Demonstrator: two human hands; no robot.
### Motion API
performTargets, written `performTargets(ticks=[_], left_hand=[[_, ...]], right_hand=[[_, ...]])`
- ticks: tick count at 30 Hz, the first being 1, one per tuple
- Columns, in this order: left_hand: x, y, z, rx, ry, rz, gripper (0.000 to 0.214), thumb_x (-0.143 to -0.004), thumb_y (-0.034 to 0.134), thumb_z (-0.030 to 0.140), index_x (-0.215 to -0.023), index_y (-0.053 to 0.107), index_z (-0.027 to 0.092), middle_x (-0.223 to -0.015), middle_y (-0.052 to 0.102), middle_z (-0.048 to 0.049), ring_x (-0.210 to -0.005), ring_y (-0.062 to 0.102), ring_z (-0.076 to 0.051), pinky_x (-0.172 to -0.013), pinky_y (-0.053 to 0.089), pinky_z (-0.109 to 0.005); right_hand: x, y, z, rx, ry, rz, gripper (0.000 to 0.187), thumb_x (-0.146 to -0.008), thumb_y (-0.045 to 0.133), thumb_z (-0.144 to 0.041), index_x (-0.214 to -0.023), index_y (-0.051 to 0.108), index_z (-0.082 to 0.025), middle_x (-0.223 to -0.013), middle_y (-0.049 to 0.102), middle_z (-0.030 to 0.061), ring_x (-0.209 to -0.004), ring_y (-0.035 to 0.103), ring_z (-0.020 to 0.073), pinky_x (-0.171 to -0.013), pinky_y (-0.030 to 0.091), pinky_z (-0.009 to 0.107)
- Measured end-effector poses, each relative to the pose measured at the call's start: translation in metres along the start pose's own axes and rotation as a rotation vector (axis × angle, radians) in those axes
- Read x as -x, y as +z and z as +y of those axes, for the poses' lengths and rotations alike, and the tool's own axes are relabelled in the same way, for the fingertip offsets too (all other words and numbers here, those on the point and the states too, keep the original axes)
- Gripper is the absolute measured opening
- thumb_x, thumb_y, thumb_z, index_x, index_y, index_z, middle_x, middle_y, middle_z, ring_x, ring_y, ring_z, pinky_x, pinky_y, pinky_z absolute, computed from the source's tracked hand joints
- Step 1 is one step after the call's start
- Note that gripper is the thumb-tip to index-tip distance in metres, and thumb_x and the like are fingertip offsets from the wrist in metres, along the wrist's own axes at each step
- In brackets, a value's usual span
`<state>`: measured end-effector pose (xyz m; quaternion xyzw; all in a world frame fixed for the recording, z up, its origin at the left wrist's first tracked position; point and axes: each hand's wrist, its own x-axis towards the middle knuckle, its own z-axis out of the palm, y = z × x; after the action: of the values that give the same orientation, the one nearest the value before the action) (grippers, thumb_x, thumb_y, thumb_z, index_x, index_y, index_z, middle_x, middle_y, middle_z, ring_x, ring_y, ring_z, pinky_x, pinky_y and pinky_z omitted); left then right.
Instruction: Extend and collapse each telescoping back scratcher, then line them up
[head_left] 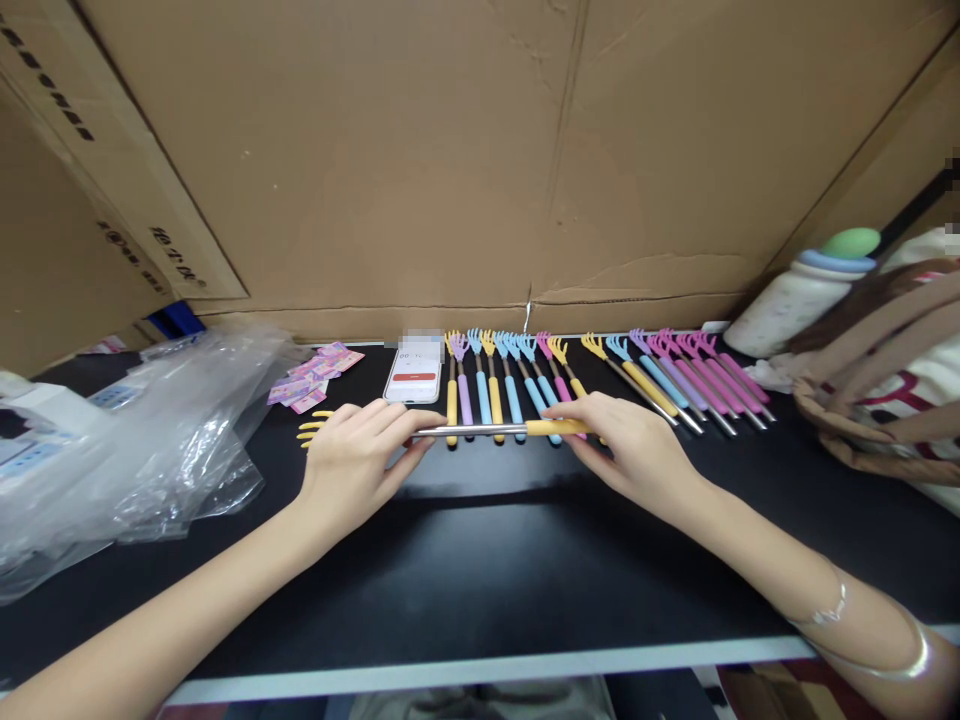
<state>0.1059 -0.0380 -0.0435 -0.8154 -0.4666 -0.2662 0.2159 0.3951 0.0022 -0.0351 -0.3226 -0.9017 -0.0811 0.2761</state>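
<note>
A yellow back scratcher (480, 431) with a bare metal rod is held level above the black table. My left hand (356, 445) grips it near the claw end, and the yellow claw pokes out to the left of my fingers. On the yellow handle, my right hand (626, 440) is closed with thumb and fingers. Just behind lies a row of back scratchers (511, 390) in yellow, purple, blue and pink, claws pointing away. Farther right rests another group of back scratchers (694, 380), several of them pink, with metal rod ends toward me.
Clear plastic bags (172, 460) are heaped at the left. Pink and purple cards (311, 375) lie beside a phone (414, 372) showing a timer. A white bottle (795, 300) and a fabric bag (885, 400) are at the right. Cardboard (420, 170) walls the back.
</note>
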Motion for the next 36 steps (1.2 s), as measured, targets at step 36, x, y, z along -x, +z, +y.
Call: performTargets(ticks=[36], left_hand=[[0.003,0.006,-0.017,0.009,0.160,-0.052,0.036,-0.093,0.035,0.012,-0.116,0.059,0.025,-0.075,0.060,-0.0001,-0.060,0.051,-0.012,-0.055,0.034,-0.023]], right_hand=[[0.004,0.000,0.004,-0.094,-0.095,0.003,0.019,-0.092,0.046,-0.022,-0.105,0.059,-0.016,-0.089,0.067,0.0068,-0.075,0.063,0.0135,-0.066,0.048,0.023]])
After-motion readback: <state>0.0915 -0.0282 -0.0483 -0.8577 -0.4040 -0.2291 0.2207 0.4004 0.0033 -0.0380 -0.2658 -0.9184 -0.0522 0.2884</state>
